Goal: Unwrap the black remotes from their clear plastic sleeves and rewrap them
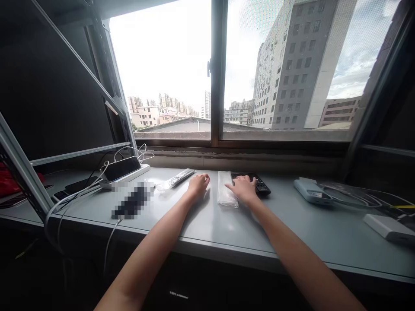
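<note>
My left hand (198, 185) rests on the grey tabletop (201, 220), its fingers loosely curled and nothing visible in them. To its left lies a long item in clear plastic wrapping (177, 180), apart from the hand. My right hand (245, 188) is open with its fingers spread over a black device with rows of small keys (261, 184), partly covering it. The thumb of that hand reaches over a flat white plastic packet (226, 190) beside the device. Whether the thumb presses on the packet I cannot tell.
At the left, a dark-screened phone (123, 168) leans by a white power strip (145, 167) with several cables. A blurred-out dark item (134, 202) has a cable. To the right are a pale blue device (313, 191) and a white box (387, 226). Metal shelf posts flank the window.
</note>
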A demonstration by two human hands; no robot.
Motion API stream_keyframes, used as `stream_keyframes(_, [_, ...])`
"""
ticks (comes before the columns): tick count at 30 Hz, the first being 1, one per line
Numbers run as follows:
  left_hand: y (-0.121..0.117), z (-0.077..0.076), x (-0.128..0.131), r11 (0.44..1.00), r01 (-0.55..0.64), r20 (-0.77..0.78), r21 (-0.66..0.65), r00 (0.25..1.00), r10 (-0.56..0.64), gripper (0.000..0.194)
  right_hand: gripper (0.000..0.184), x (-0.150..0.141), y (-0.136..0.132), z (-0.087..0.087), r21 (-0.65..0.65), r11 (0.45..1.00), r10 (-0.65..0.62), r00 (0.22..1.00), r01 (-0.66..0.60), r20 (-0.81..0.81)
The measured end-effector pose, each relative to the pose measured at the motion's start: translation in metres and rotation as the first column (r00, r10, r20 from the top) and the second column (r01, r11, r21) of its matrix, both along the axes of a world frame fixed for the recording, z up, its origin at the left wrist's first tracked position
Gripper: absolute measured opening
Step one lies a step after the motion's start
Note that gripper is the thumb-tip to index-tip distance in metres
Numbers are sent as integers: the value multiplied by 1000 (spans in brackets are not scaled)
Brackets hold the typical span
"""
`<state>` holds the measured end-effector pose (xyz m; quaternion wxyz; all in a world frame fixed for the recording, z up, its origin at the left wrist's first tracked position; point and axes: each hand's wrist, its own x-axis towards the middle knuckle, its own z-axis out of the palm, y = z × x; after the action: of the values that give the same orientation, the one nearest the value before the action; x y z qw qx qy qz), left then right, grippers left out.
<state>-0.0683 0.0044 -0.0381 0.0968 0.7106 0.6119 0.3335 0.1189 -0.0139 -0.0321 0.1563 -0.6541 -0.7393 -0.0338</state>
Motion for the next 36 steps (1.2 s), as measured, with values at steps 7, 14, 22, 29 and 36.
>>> stream_keyframes(7, [-1, 2, 0, 1000, 0, -101, -21, 995, -3, 18, 38, 1, 5, -5, -76, 997, -14, 995, 7, -103])
stream_keyframes(14, [-8, 7, 1, 999, 0, -100, -51, 995, -5, 19, 73, 15, -6, 17, -261, 829, 438, 865, -494, -246])
stream_keyframes(22, [-7, 7, 1, 998, 10, -114, -65, 993, -18, 18, 54, 29, -9, 27, -298, 647, 544, 698, -702, -465])
stream_keyframes(29, [-10, 7, 1, 997, 27, -55, -66, 998, -31, 17, 36, 26, -7, 30, -256, 622, 514, 632, -740, -580])
stream_keyframes(36, [-2, 6, -1, 999, 30, -30, -38, 999, -31, 25, 29, 16, -5, 28, 61, 812, 520, 673, -580, -526])
